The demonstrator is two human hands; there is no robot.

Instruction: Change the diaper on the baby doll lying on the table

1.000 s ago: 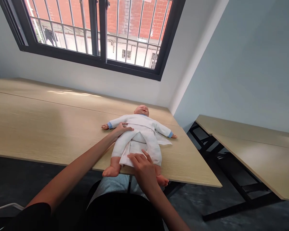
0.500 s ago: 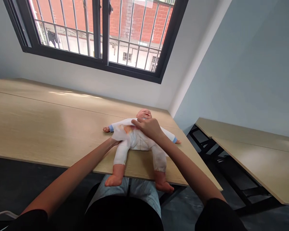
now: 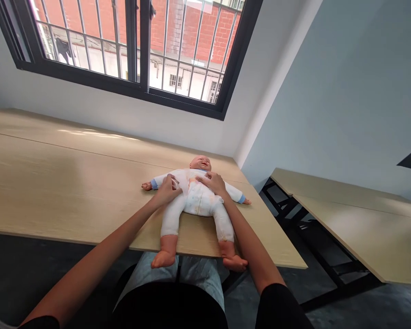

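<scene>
A baby doll (image 3: 199,201) lies on its back on the wooden table, head away from me, its bare feet out past the near edge. It wears a white top (image 3: 161,179) with blue cuffs, and its body and upper legs are white. My left hand (image 3: 169,188) pinches the white cloth of the top at the left side of the chest. On the other side, my right hand (image 3: 215,183) is closed on the top's cloth near the collar. A faint orange patch shows on the chest between both hands.
The wooden table (image 3: 71,192) runs along the wall under a barred window (image 3: 130,82). Its right end stops short of a second table (image 3: 363,224) with dark metal legs, and a gap separates the two. My legs are beneath the near edge.
My left hand has risen from beside the doll's hip to its chest. My right hand has shifted slightly right and down, and the cloth now lies spread toward both sides. The view has turned slightly.
</scene>
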